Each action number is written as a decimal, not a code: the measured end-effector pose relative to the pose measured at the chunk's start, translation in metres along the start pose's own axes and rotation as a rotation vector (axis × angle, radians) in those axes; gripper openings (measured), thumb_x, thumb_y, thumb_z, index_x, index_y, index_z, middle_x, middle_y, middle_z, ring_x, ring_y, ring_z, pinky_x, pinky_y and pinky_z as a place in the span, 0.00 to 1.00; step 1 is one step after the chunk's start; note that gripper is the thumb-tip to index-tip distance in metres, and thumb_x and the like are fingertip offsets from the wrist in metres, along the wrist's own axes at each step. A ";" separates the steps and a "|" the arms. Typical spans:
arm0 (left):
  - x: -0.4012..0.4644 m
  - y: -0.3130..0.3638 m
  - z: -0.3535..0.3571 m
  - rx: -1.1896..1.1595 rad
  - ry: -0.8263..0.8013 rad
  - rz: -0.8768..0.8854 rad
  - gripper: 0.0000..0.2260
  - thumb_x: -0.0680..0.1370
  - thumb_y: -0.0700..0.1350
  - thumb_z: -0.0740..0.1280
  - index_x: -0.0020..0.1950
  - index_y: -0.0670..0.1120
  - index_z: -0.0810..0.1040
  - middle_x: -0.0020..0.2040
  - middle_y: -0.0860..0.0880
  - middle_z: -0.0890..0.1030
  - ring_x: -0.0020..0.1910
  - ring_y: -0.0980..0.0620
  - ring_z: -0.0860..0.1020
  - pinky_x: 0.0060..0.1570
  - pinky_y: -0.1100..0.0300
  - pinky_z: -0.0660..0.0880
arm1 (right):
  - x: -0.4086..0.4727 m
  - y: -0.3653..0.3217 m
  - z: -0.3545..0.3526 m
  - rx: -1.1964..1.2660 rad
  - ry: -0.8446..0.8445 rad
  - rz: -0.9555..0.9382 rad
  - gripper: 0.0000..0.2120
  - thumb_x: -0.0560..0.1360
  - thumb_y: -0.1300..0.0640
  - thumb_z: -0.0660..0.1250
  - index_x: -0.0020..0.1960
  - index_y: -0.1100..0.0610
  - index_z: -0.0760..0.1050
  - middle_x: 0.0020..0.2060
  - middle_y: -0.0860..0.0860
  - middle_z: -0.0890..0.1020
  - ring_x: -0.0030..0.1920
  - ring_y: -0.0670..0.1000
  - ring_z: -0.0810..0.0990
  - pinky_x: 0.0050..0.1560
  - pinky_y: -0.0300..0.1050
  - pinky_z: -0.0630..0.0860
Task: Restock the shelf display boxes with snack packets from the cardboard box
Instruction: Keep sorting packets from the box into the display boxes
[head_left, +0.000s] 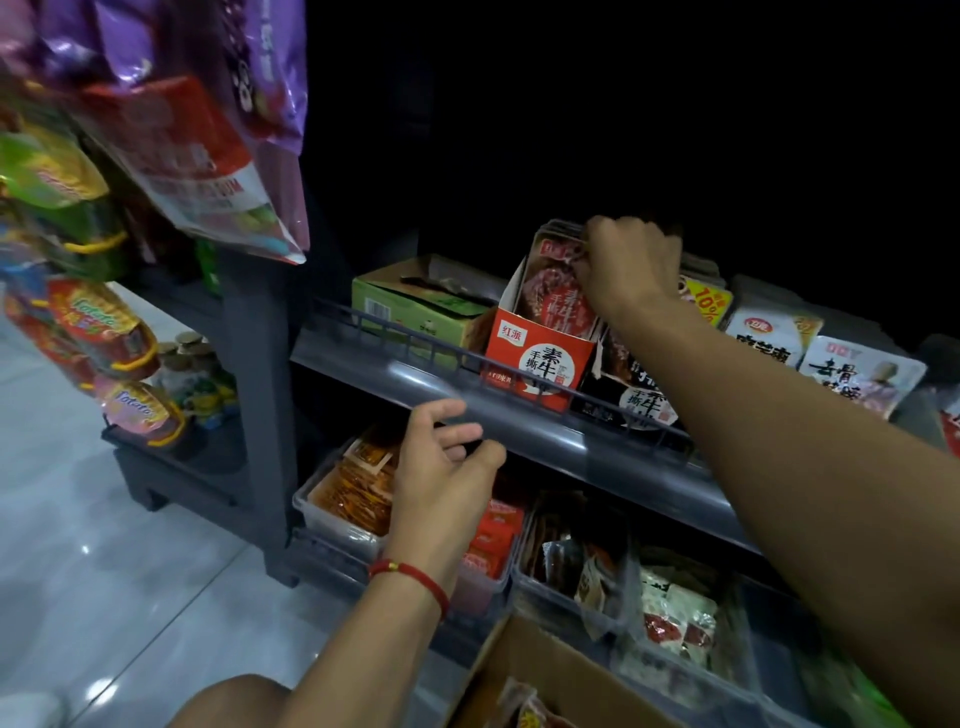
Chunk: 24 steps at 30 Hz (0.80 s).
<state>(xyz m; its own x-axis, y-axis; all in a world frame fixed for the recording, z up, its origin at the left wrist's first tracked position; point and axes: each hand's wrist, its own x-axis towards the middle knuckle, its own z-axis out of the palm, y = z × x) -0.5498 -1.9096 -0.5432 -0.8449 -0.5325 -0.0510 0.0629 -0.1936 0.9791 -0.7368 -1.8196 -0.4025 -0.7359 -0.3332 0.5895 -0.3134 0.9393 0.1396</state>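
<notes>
While reaching over the upper shelf's front rail (415, 343), grips with the right hand (631, 265) the tops of the red snack packets (558, 291) standing upright in a red display box (535, 364) — fingers curled round their upper edges. Sits near the shelf's front edge, just right of a green carton (415, 312) and touching a black display box (639, 389) on its other side. Hovers below, in front of the rail, the left hand (447, 467), fingers loosely curled and holding nothing, a red string bracelet (410, 577) on the wrist. Shows at the bottom edge the cardboard box (530, 670) — open, packets inside. Hold more snacks, clear bins (343, 519) on the lower shelf.
</notes>
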 end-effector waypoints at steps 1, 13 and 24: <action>0.000 0.000 0.000 0.007 -0.004 -0.005 0.18 0.76 0.38 0.72 0.58 0.58 0.74 0.56 0.53 0.81 0.56 0.53 0.80 0.49 0.59 0.75 | 0.002 -0.001 0.000 -0.032 0.004 0.008 0.13 0.80 0.58 0.69 0.64 0.58 0.76 0.56 0.61 0.81 0.59 0.63 0.78 0.65 0.60 0.69; -0.004 -0.001 -0.004 0.304 -0.134 -0.030 0.14 0.78 0.39 0.69 0.59 0.55 0.75 0.53 0.51 0.82 0.51 0.52 0.82 0.50 0.52 0.81 | -0.043 0.005 -0.023 0.110 0.131 -0.274 0.18 0.77 0.58 0.68 0.67 0.55 0.77 0.65 0.57 0.75 0.66 0.60 0.72 0.66 0.61 0.67; -0.045 -0.068 -0.021 1.550 -1.166 0.015 0.12 0.80 0.49 0.66 0.64 0.53 0.75 0.61 0.48 0.80 0.59 0.47 0.78 0.60 0.49 0.78 | -0.312 0.031 0.051 0.522 -0.595 -0.149 0.09 0.74 0.49 0.59 0.48 0.50 0.75 0.45 0.49 0.81 0.45 0.55 0.82 0.41 0.50 0.79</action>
<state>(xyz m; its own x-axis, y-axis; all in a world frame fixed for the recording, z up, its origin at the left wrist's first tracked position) -0.5049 -1.8902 -0.6112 -0.7725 0.3232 -0.5466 0.1735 0.9354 0.3080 -0.5480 -1.6906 -0.6228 -0.8146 -0.5779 0.0503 -0.5651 0.7710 -0.2937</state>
